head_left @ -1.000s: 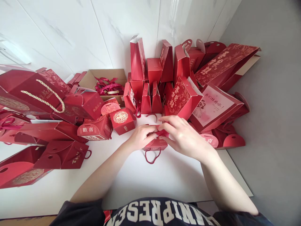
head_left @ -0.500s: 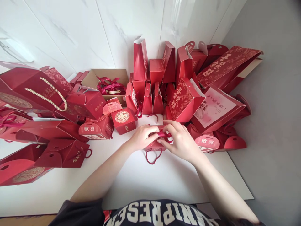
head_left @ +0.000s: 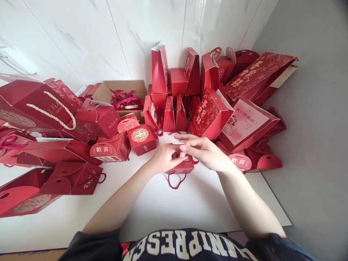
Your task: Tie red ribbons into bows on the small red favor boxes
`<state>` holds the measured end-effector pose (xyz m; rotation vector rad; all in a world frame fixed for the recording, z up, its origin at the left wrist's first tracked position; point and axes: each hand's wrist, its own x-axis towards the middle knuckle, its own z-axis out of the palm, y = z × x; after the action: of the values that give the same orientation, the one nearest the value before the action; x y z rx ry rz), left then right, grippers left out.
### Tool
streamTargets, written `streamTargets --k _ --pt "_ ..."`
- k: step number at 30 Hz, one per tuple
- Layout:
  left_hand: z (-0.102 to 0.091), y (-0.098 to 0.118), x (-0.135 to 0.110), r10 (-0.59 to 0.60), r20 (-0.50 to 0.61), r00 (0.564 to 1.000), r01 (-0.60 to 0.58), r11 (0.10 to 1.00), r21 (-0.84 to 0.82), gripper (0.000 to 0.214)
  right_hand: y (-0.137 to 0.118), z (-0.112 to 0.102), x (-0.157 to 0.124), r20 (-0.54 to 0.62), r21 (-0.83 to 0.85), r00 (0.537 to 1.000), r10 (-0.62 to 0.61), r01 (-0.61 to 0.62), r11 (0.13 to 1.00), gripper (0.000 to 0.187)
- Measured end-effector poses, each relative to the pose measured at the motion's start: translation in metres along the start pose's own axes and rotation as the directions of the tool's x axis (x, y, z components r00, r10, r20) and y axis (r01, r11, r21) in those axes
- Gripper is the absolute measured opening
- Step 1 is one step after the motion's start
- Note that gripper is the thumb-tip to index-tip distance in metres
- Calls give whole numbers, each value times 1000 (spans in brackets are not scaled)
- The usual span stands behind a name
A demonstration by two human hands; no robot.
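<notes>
A small red gift box (head_left: 181, 168) stands on the white table in front of me, with a twisted dark red cord handle (head_left: 177, 182) hanging toward me. Over its top, my left hand (head_left: 166, 158) is closed, thumb and fingers pinched around a dark red ribbon that they mostly cover. My right hand (head_left: 208, 152) meets it from the other side, thumb and forefinger pinched on the ribbon, other fingers stretched out. A bit of the ribbon (head_left: 196, 160) shows below the right hand. Most of the box's top is hidden by both hands.
A cardboard box (head_left: 136, 86) of red ribbons stands behind on the left. Red gift boxes (head_left: 142, 139) and handled bags (head_left: 49, 105) crowd the left. More red bags (head_left: 214, 112) stack at the back and right. A grey wall (head_left: 312, 127) bounds the right side.
My fingertips have drawn together over the box, and the ribbon that showed between them is now mostly hidden. The right hand's fingers have stretched leftward. The view has shifted slightly.
</notes>
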<state>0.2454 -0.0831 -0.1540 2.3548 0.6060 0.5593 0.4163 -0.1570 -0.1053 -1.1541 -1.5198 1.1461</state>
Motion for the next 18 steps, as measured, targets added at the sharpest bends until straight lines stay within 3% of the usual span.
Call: streamTargets --k 5,9,14,18 --pt "2 0 0 -21 -19 1000 21 1000 -7 17 -14 8 17 27 83 995 -100 98 992 21" --pt "-3 0 1 -20 27 999 22 996 -84 20 -22 3 12 -12 62 990 -139 139 988 36" --pt "-10 -1 1 -104 147 984 127 980 -156 26 7 -5 4 -96 -289 993 -67 36 957 26" --pt "-14 -1 0 -134 198 971 172 966 -192 28 31 -6 -1 -2 -326 1000 7 -7 945 26"
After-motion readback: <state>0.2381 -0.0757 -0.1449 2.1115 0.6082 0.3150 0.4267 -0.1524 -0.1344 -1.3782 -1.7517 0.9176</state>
